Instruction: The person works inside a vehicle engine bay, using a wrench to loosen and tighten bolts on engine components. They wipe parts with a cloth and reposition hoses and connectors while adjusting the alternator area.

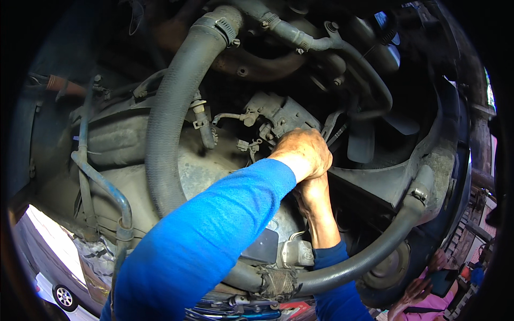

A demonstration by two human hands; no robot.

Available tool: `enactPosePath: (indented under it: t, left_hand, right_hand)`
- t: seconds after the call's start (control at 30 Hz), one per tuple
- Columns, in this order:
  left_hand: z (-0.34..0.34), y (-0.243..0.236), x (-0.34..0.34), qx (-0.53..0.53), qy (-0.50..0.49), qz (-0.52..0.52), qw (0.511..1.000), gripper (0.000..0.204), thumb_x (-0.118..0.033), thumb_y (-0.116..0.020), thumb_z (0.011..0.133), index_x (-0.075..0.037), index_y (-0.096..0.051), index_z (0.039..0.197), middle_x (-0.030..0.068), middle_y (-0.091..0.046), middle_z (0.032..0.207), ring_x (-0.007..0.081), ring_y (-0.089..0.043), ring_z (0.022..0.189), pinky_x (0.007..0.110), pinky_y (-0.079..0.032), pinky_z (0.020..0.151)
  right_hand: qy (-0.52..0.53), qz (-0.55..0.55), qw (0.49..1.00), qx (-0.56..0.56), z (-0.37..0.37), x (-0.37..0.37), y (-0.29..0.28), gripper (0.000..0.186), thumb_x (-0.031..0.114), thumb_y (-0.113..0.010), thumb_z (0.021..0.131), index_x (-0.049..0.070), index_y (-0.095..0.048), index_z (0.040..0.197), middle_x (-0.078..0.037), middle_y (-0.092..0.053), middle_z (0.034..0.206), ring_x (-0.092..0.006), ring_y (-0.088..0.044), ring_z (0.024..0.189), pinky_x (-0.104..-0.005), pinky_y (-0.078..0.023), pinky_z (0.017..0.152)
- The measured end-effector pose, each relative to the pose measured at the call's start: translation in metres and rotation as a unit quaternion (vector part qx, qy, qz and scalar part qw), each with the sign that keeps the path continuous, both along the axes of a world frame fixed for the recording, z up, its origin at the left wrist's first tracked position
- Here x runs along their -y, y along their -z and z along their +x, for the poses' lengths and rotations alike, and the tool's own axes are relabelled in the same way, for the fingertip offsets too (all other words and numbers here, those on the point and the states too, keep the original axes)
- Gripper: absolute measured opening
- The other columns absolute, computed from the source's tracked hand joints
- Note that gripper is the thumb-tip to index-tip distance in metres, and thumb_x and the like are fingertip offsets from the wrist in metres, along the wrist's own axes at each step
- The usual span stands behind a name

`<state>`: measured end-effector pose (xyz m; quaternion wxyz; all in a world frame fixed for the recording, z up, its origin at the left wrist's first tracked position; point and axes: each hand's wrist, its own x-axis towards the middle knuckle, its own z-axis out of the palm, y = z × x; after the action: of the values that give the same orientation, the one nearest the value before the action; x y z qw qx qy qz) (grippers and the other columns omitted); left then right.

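Observation:
Both my arms, in blue sleeves, reach into an engine bay. My left hand (305, 150) comes in from the lower left and is closed, its back toward me. It rests against the lower right side of a dusty grey metal engine part (289, 115) with a bracket and fittings. Whatever its fingers hold is hidden. Just below it, my right hand (309, 195) reaches up from under and overlaps my left hand. Most of its fingers are out of sight. A small loose-looking connector (247, 145) sits left of my hands.
A thick black hose (174, 112) curves down on the left, and another hose (348, 273) crosses over my right forearm's side. Fan blades (361, 142) and their shroud (375, 184) stand at the right. A person in pink (428, 294) holds a dark flat device at the lower right.

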<state>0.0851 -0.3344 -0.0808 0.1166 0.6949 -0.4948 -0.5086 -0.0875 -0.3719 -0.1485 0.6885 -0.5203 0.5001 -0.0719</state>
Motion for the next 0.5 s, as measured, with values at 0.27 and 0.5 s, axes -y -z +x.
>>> enactPosePath:
  t: [0.27,0.5]
  left_hand:
    - [-0.011,0.009,-0.001,-0.033,-0.109,0.044,0.993,0.041,-0.034,-0.062,0.100,-0.001,-0.078,0.120,0.0223,-0.075,0.126,0.0388,-0.072,0.120,0.048,-0.058,0.102]
    - [-0.034,0.036,0.013,0.076,0.103,-0.023,0.992,0.037,-0.030,-0.054,0.107,-0.009,-0.080,0.121,0.0137,-0.077,0.124,0.0337,-0.074,0.116,0.045,-0.061,0.097]
  right_hand:
    - [-0.027,0.041,0.999,-0.018,0.008,0.002,-0.014,0.013,0.016,-0.058,0.100,0.005,-0.063,0.103,0.002,-0.053,0.066,-0.0078,-0.042,0.047,-0.0283,-0.027,0.041]
    - [0.063,0.058,0.996,0.001,0.006,-0.008,0.000,0.022,0.023,-0.067,0.104,0.009,-0.064,0.120,-0.005,-0.071,0.089,-0.0142,-0.064,0.063,-0.0291,-0.044,0.049]
